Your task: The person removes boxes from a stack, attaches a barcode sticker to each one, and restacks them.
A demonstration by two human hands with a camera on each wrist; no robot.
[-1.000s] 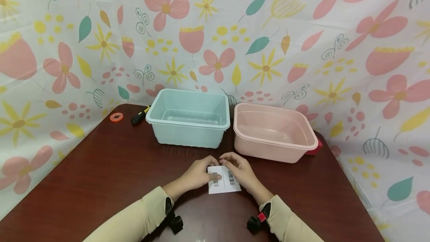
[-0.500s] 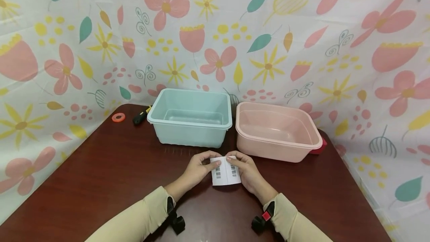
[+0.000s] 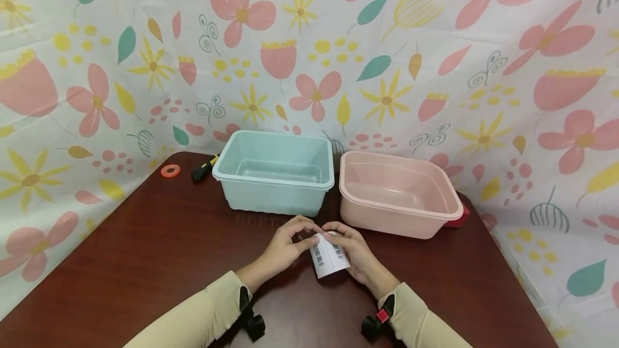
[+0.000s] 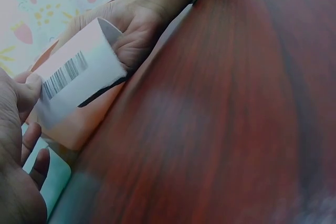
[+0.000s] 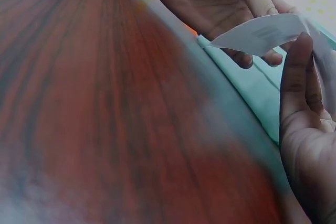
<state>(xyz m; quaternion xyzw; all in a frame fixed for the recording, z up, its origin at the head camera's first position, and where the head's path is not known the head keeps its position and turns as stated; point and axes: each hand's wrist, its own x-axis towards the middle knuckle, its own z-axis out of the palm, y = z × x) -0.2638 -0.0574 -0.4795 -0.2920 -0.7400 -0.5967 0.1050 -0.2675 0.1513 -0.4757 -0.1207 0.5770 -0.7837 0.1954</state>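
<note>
A white paper label (image 3: 330,256) with two printed barcodes and a line down its middle is held between both hands, over the table in front of the tubs. Its sides bend back, so the sheet bows into a curve. My left hand (image 3: 286,241) pinches its upper left edge with thumb and fingers. Opposite it, my right hand (image 3: 357,251) pinches the upper right edge. In the left wrist view one barcode faces the camera on the curved label (image 4: 79,74). From the right wrist view, the label (image 5: 262,32) shows as an arch seen from its end.
A light blue tub (image 3: 273,192) stands behind the hands, and a pink tub (image 3: 387,219) beside it on the right. At the back left lie an orange ring (image 3: 170,171) and a black-and-yellow handled tool (image 3: 203,169). A red object (image 3: 456,218) shows behind the pink tub.
The label came up from lying low under the hands to being held by both, then its lower end tipped down and rightward. Its sides now curl back more than before.
</note>
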